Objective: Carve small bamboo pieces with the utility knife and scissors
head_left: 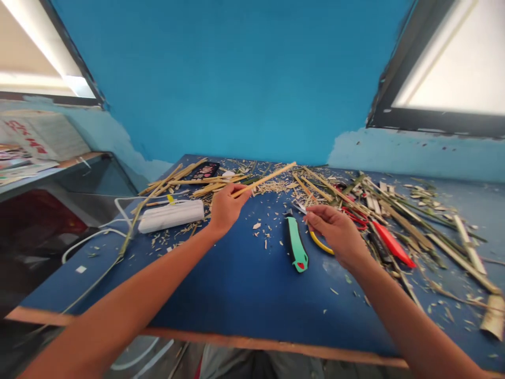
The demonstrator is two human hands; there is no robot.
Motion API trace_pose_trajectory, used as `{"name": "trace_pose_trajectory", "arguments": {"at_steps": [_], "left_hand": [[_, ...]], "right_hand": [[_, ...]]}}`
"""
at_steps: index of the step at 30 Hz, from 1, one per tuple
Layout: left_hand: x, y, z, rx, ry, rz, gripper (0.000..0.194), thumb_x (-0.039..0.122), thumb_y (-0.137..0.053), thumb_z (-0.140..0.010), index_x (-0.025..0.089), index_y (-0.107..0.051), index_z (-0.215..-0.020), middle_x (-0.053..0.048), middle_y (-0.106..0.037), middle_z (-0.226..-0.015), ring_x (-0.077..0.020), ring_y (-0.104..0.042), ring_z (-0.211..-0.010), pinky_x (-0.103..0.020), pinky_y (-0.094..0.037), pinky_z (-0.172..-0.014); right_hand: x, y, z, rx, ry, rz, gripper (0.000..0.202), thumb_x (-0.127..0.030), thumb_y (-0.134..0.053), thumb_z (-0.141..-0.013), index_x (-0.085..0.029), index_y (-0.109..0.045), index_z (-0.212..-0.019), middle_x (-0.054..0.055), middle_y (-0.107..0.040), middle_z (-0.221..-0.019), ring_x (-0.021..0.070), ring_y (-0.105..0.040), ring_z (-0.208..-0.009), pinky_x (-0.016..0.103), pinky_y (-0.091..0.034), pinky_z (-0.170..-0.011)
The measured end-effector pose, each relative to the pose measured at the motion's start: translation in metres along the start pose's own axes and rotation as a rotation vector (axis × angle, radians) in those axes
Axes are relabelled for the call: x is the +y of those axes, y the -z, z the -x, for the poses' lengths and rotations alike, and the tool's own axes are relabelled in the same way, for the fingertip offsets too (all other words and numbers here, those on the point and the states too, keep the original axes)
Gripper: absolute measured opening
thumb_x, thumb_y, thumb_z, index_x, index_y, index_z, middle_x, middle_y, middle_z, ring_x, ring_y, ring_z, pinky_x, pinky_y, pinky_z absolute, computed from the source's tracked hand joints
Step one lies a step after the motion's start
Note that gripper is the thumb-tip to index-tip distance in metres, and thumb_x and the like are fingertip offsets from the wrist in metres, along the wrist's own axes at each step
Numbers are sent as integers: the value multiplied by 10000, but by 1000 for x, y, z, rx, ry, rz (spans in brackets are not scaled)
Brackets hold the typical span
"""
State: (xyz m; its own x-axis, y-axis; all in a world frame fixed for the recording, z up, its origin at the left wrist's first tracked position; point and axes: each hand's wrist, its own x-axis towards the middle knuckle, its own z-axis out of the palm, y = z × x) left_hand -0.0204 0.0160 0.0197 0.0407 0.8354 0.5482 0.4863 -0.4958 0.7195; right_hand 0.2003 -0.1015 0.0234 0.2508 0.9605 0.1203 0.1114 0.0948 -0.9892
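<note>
My left hand [228, 209] is closed around the lower end of a slim bamboo stick [272, 176], which slants up to the right above the table. In my right hand [331, 230], the fingertips pinch a small metal blade [299, 207] whose tip points left. A curved yellow handle [321, 244] shows just under that hand; whether it joins the blade I cannot tell. Between the two hands, nearer the right, a utility knife with a green and black handle [298, 247] lies on the blue table [244, 300].
A white power strip [171, 216] with cables lies left, near bamboo sticks [213, 185] and a dark phone-like slab [205, 171]. Shavings cover the back. At right are bamboo strips [410, 221] and a red-handled tool [392, 245]. A blue wall [244, 79] rises behind.
</note>
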Motion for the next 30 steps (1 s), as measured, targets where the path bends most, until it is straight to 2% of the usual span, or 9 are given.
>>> {"name": "trace_pose_trajectory", "arguments": {"at_steps": [3, 5, 8, 12, 18, 21, 25, 28, 30], "left_hand": [[-3, 11, 7, 145, -152, 21, 235, 373, -614, -751, 166, -645, -857, -23, -664, -747, -111, -583, -620, -210, -437, -566], [-3, 14, 15, 154, -324, -20, 162, 309, -611, -766, 171, -646, -845, -22, -661, -756, -109, -583, -645, -216, -446, -603], [-1, 11, 30, 90, -552, -77, 112, 239, -587, -792, 177, -636, -872, -10, -640, -714, -109, -578, -673, -219, -447, -642], [2, 7, 44, -67, -663, -88, 130, 220, -546, -824, 164, -604, -926, -20, -638, -736, -110, -564, -674, -225, -448, -653], [5, 1, 55, -436, -765, -47, 306, 217, -499, -821, 153, -530, -1119, -64, -641, -871, -152, -581, -823, -285, -474, -782], [7, -2, 58, -561, -830, -18, 418, 223, -508, -782, 124, -482, -1187, -110, -619, -987, -187, -562, -942, -328, -459, -870], [9, -2, 57, -607, -908, -74, 260, 205, -442, -863, 160, -571, -1085, -103, -611, -993, -173, -541, -958, -308, -442, -875], [9, -1, 56, -538, -915, -195, 222, 291, -449, -882, 196, -647, -910, -71, -581, -846, -162, -520, -859, -291, -443, -799], [7, -1, 57, -482, -937, -250, 232, 370, -476, -862, 237, -664, -889, -58, -549, -823, -171, -492, -869, -306, -429, -809]], "right_hand": [[-1, -26, 2, -64, 9, -68, 213, -398, -640, -737, -209, -598, -827, -10, -614, -727, 97, -517, -608, 229, -395, -559], [1, -43, 3, -104, -1, -93, 202, -397, -615, -761, -199, -579, -778, -3, -618, -724, 105, -541, -647, 235, -413, -592], [4, -64, 1, -110, -93, -257, 225, -412, -607, -763, -198, -537, -771, 21, -646, -826, 141, -598, -750, 278, -461, -667], [6, -81, -9, -35, -97, -469, 226, -400, -626, -748, -211, -512, -793, 23, -651, -907, 164, -622, -807, 326, -491, -718], [7, -87, -24, 43, -40, -393, 221, -386, -631, -737, -217, -492, -768, -11, -641, -770, 134, -603, -637, 284, -484, -586], [9, -85, -24, 30, -46, -312, 227, -395, -638, -727, -218, -500, -766, -16, -632, -728, 127, -586, -616, 272, -473, -574], [12, -79, -18, -39, -63, -217, 243, -415, -650, -710, -210, -529, -759, -11, -624, -711, 131, -573, -618, 272, -461, -576], [14, -76, -13, -99, -75, -121, 251, -427, -650, -705, -200, -553, -744, -15, -605, -646, 126, -544, -572, 260, -429, -537], [14, -75, -11, -142, -103, -107, 254, -430, -653, -701, -198, -554, -732, -25, -589, -604, 120, -524, -540, 247, -403, -500]]}}
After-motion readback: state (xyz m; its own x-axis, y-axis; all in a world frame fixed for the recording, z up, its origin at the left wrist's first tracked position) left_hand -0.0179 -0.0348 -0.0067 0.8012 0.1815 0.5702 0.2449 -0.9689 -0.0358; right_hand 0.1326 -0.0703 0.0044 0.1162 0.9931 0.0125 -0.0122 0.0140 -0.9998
